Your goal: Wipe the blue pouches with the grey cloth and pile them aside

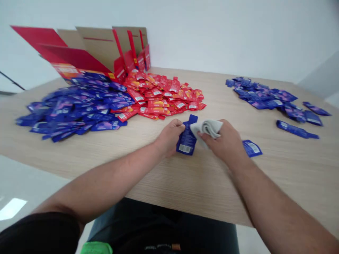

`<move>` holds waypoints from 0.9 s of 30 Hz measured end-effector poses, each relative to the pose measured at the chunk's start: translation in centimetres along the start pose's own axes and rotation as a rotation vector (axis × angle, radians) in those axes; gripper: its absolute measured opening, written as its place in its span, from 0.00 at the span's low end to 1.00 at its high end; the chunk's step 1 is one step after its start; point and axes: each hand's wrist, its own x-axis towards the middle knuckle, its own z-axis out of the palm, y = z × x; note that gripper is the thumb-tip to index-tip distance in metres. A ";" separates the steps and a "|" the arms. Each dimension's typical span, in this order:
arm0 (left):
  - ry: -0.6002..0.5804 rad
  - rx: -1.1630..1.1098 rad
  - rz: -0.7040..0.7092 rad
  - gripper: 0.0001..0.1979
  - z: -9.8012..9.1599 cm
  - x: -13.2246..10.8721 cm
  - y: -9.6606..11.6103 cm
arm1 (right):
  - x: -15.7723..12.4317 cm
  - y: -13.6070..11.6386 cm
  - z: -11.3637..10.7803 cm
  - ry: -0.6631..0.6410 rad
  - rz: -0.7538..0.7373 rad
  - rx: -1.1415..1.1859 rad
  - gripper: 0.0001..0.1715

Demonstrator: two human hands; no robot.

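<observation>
My left hand point(171, 135) is closed on the left edge of a blue gel sachet point(187, 139), which is held upright with its narrow neck up and a barcode near the bottom. My right hand point(225, 143) grips a folded grey-white cloth point(208, 127) just right of the sachet. The cloth's left edge meets or overlaps the sachet's upper right side; I cannot tell how firmly it touches. Beside my right wrist, another blue sachet point(253, 148) lies on the table, partly hidden by the arm.
On the table point(159, 173), a large heap of blue sachets point(79, 106) lies left, with red-orange sachets point(164, 95) beside it. Open red cardboard boxes point(76, 58) stand behind them. More blue sachets point(262, 95) are spread at the right, with a single one point(296, 129) nearer me.
</observation>
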 end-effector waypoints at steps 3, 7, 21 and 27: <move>-0.027 0.067 0.050 0.09 -0.4 0.1 0.4 | 0.5 1.3 -0.5 0.091 0.064 -0.046 0.17; -0.025 0.143 0.219 0.10 -1.6 0.0 2.3 | 0.4 1.6 -0.4 0.061 0.028 -0.023 0.20; 0.494 1.089 0.997 0.06 -17.8 3.7 17.2 | 0.2 1.3 0.6 -0.041 0.015 0.006 0.26; 0.710 1.465 1.093 0.10 -24.2 6.9 24.2 | 0.1 1.5 0.8 -0.099 0.041 0.049 0.23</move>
